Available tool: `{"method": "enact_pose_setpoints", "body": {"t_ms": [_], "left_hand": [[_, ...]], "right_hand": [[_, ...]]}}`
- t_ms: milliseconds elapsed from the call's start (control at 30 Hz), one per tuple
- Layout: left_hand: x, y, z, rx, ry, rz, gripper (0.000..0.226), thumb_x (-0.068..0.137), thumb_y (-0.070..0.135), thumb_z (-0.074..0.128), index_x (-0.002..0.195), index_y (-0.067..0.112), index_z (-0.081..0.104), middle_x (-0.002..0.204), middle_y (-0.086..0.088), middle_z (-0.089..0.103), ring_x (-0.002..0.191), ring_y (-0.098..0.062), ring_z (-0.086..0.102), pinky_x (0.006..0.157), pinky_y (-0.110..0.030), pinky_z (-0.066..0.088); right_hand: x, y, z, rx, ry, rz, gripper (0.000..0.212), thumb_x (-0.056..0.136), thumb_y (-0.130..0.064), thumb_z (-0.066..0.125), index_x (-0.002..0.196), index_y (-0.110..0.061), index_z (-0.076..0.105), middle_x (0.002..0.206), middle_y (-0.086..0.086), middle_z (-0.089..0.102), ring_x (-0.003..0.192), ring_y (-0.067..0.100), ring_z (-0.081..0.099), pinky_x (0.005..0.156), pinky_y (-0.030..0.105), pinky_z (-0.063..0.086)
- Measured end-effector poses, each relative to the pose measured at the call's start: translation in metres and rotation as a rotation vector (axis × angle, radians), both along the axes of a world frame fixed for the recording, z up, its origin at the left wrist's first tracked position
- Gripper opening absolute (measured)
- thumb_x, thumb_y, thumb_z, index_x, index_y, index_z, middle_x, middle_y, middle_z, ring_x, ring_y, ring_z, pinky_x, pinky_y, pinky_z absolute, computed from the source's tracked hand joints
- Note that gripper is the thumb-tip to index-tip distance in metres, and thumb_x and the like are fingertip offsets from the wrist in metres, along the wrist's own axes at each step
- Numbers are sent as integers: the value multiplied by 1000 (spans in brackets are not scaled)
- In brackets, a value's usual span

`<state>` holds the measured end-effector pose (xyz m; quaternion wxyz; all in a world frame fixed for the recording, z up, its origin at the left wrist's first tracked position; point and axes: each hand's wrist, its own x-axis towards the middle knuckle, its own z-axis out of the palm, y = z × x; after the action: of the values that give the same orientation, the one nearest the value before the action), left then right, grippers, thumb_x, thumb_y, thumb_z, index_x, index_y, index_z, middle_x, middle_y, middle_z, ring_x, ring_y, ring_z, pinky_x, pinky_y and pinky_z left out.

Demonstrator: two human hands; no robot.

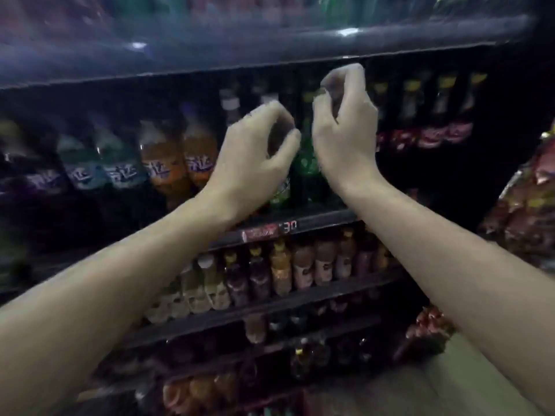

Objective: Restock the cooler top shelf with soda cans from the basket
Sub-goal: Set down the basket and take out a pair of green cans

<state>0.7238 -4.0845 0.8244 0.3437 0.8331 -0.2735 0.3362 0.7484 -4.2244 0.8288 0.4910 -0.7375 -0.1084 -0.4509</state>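
No soda can and no basket are in view. Both my hands are raised in front of a dark cooler shelf (300, 219) of soft-drink bottles. My left hand (255, 157) has loosely curled fingers with nothing visible inside them. My right hand (345, 127) is slightly higher, also loosely curled, with its fingertips close to the cap of a green bottle (306, 166) that stands between the two hands. The top shelf (270, 40) runs above the hands and is blurred, so its contents are unclear.
Orange bottles (180, 163) and pale green ones (99, 169) stand to the left, dark cola bottles (435, 121) to the right. Lower shelves hold several tea and juice bottles (282, 271). Snack bags (528, 211) hang at the right edge. A price tag (270, 231) sits on the shelf front.
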Motion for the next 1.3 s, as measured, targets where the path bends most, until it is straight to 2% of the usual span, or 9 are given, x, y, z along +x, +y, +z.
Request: {"method": "enact_pose_setpoints", "body": {"t_ms": [100, 333, 733, 833, 967, 1033, 1133, 1233, 1300], "left_hand": [[-21, 30, -79, 91, 246, -14, 9, 102, 18, 58, 98, 10, 62, 88, 2, 62, 82, -13, 55, 72, -28, 42], [-59, 79, -239, 244, 794, 28, 22, 108, 30, 48, 113, 12, 59, 107, -6, 67, 96, -24, 63, 85, -45, 53], [-118, 114, -546, 160, 1430, 297, 43, 106, 40, 52, 133, 6, 55, 118, -13, 68, 114, -33, 64, 82, -29, 41], [-124, 124, -644, 100, 1522, 405, 51, 104, 43, 55, 140, 7, 47, 129, -14, 65, 112, -31, 62, 87, -31, 43], [-129, 137, -773, 29, 1546, 522, 50, 102, 32, 62, 138, 4, 43, 120, -13, 64, 72, -10, 52, 65, -26, 42], [-131, 145, -835, -26, 1579, 569, 58, 100, 30, 66, 144, 4, 39, 121, -13, 63, 76, -10, 54, 59, -20, 48], [-131, 152, -923, -72, 1606, 656, 86, 93, 39, 73, 156, 7, 25, 154, -25, 39, 132, -40, 51, 105, -42, 49], [-125, 155, -988, -206, 1626, 757, 110, 89, 42, 78, 163, 6, 6, 166, -28, 18, 151, -44, 29, 118, -48, 35], [-121, 157, -1025, -360, 1625, 803, 123, 84, 43, 84, 162, 5, -2, 164, -27, 26, 149, -43, 34, 120, -49, 37]], "right_hand": [[-29, 22, -72, -75, 246, 76, 8, 103, -15, 49, 108, -11, 53, 91, -6, 57, 80, 5, 54, 69, 16, 43], [-77, 70, -241, -167, 799, 145, 23, 106, -33, 47, 125, -21, 51, 104, -4, 61, 95, 16, 62, 86, 43, 55], [-142, 74, -565, -197, 1469, 206, 42, 104, -39, 52, 137, -15, 52, 104, 3, 67, 90, 21, 61, 77, 33, 46], [-149, 76, -667, -171, 1557, 230, 38, 102, -36, 55, 133, -13, 55, 106, 9, 70, 90, 25, 65, 73, 32, 46], [-152, 83, -797, -187, 1648, 288, 47, 102, -37, 56, 142, -13, 51, 123, 11, 67, 97, 22, 60, 81, 26, 40], [-150, 88, -855, -190, 1676, 311, 53, 102, -38, 56, 148, -13, 46, 126, 8, 66, 102, 22, 61, 82, 23, 38], [-143, 93, -934, -195, 1707, 351, 57, 103, -40, 54, 152, -14, 39, 109, 0, 59, 86, 13, 56, 79, 25, 38], [-136, 96, -998, -197, 1726, 391, 59, 102, -40, 56, 151, -15, 38, 126, 5, 58, 105, 19, 54, 93, 29, 39], [-130, 97, -1028, -183, 1727, 386, 56, 101, -40, 58, 148, -13, 41, 133, 7, 56, 115, 24, 53, 96, 30, 38]]}}
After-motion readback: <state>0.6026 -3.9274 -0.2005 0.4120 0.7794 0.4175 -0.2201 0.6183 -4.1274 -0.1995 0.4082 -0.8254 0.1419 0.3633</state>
